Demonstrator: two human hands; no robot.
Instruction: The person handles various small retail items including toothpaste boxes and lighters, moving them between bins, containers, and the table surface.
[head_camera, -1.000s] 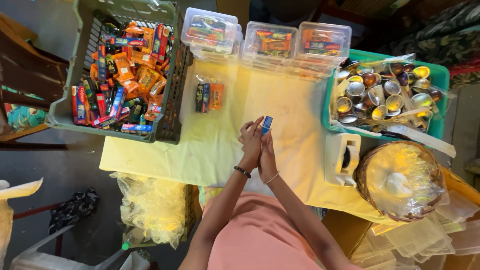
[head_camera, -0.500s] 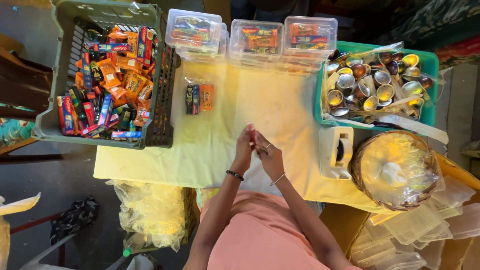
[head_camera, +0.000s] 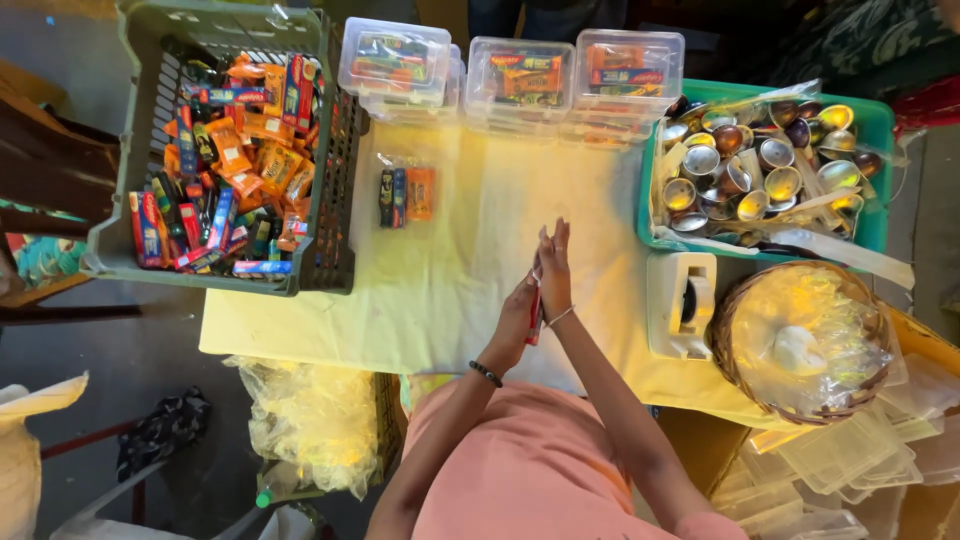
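Since the earlier frame both hands have turned upright, fingers pointing toward the clear boxes (head_camera: 520, 75). Left hand (head_camera: 515, 320) and right hand (head_camera: 553, 272) press palm to palm, each grip closed flat on a small red packet (head_camera: 536, 305) sandwiched between them above the yellow tabletop (head_camera: 470, 260). Green crate (head_camera: 130, 240) of packets sits left, within reach.

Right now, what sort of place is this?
Probably a small packing workspace: a grey crate of small coloured packets, clear lidded boxes filled with them, and a green tray of shiny round cups.
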